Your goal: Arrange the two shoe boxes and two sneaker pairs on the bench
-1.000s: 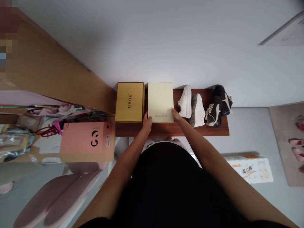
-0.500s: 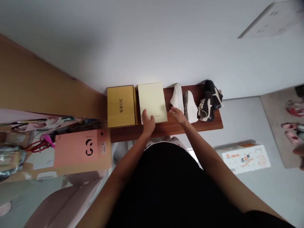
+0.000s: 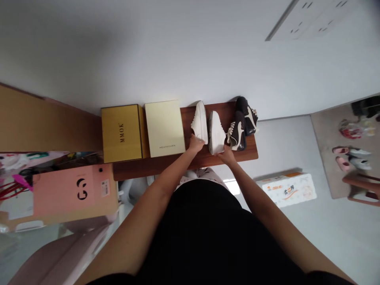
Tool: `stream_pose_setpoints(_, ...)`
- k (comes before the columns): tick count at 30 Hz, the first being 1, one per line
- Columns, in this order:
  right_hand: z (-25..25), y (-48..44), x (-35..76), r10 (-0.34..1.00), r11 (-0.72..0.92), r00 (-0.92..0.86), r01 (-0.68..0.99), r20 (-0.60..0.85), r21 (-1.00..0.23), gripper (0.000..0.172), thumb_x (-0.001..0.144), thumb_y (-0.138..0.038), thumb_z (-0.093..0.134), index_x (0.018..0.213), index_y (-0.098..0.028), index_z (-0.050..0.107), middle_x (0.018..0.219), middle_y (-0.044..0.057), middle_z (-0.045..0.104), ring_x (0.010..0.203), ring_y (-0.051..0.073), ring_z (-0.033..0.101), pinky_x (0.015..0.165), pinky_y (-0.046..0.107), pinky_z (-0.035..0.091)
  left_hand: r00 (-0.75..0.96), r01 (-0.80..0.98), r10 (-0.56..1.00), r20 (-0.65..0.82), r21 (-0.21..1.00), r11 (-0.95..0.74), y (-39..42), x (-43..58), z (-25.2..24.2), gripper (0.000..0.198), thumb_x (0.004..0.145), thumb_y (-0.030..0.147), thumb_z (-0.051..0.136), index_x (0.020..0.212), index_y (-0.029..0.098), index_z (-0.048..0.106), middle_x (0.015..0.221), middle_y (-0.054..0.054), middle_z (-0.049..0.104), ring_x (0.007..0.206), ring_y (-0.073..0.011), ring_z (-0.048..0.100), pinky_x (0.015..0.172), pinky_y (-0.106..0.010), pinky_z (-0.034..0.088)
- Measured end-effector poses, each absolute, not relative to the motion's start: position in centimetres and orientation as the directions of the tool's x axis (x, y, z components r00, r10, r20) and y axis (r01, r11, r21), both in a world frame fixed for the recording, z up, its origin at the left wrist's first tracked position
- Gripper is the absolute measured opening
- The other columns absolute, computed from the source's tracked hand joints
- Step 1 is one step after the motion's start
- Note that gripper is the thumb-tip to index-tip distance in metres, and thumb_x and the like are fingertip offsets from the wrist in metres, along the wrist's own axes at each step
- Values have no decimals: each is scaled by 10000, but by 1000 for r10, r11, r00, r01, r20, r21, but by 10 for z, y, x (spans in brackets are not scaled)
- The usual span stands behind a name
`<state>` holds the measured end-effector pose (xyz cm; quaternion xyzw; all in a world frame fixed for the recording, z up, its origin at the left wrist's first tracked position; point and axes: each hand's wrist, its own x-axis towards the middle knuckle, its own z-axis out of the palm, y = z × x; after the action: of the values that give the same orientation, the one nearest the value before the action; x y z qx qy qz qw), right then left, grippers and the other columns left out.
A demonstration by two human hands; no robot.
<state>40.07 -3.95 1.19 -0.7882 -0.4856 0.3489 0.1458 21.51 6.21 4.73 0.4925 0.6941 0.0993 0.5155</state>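
Observation:
A pair of white sneakers stands heel-toward-me on a dark wooden shelf (image 3: pixel 196 161). My left hand (image 3: pixel 196 143) is closed on the heel of the left white sneaker (image 3: pixel 199 118). My right hand (image 3: pixel 227 155) is curled at the heel of the right white sneaker (image 3: pixel 216 130), with its fingertips partly hidden under the sole. To the left of the sneakers lies a cream shoe box (image 3: pixel 164 127), which neither hand touches. Left of that is a gold box marked MMOK (image 3: pixel 121 132).
A pair of dark sneakers with white stripes (image 3: pixel 243 122) stands right of the white pair. A pink box (image 3: pixel 74 190) sits on a lower left surface. A tissue pack (image 3: pixel 287 190) lies on the floor, and a mat with several shoes (image 3: pixel 350 150) is at far right.
Both hands left the cream box and moved right to the heels of the white sneakers. The view has swung right, so the boxes now sit further left.

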Motion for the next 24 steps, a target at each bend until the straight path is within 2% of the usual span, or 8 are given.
stream_pose_setpoints(2,10,-32,399,854,-494,263,678,-448,-544,545,664,-339,860,1119,-129,645,1112,165,713,1065,327,677,958,452,547,29,615,781,-623,628,478,69,218,38,696,774,182,808,1394,77,510,1410,-233,616,1323,-311,600,1067,-361,484)
stream_pose_setpoints(4,11,-27,403,853,-478,207,677,-479,-559,493,678,-353,854,1080,-152,652,1046,126,730,988,301,691,911,435,562,44,659,789,-612,611,438,72,216,34,632,751,221,840,1304,91,564,1324,-201,672,1234,-302,652,1012,-348,508)
stream_pose_setpoints(9,24,-19,419,887,-371,38,655,-461,-659,470,706,-347,818,1111,-168,660,989,80,748,957,278,700,886,392,557,118,737,833,-540,610,291,74,212,43,513,776,274,815,1223,129,608,1287,-164,691,1208,-305,657,1006,-354,507)
stream_pose_setpoints(11,33,-12,423,884,-325,-25,686,-467,-651,393,741,-368,790,1065,-186,665,939,63,746,925,271,702,836,366,553,148,770,858,-492,602,212,75,214,50,467,794,269,792,1208,140,616,1277,-171,689,1224,-320,649,1032,-376,495)
stream_pose_setpoints(14,48,2,422,870,-227,-87,803,-485,-551,272,782,-394,757,956,-210,657,853,46,729,857,257,699,754,320,522,164,824,883,-440,553,122,76,219,60,427,808,250,776,1190,145,614,1288,-202,671,1271,-349,621,1084,-405,462)
stream_pose_setpoints(16,57,13,418,870,-141,-115,874,-479,-466,258,801,-418,750,929,-217,650,860,57,730,866,261,701,738,304,498,161,844,890,-426,527,100,74,222,65,418,814,223,770,1190,150,603,1301,-209,660,1301,-349,601,1114,-407,439)
stream_pose_setpoints(20,69,32,409,869,15,-182,939,-461,-342,261,872,-443,704,999,-218,662,961,106,750,964,292,708,786,316,491,155,833,901,-405,544,101,66,229,67,392,816,134,747,1177,136,596,1275,-217,655,1336,-355,572,1162,-430,392)
stream_pose_setpoints(24,72,49,407,847,138,-259,950,-464,-279,266,913,-400,689,1076,-189,676,1020,155,754,1004,316,711,839,346,507,171,797,913,-371,597,94,60,240,63,317,865,125,682,1169,98,597,1263,-249,634,1346,-380,555,1204,-483,338)
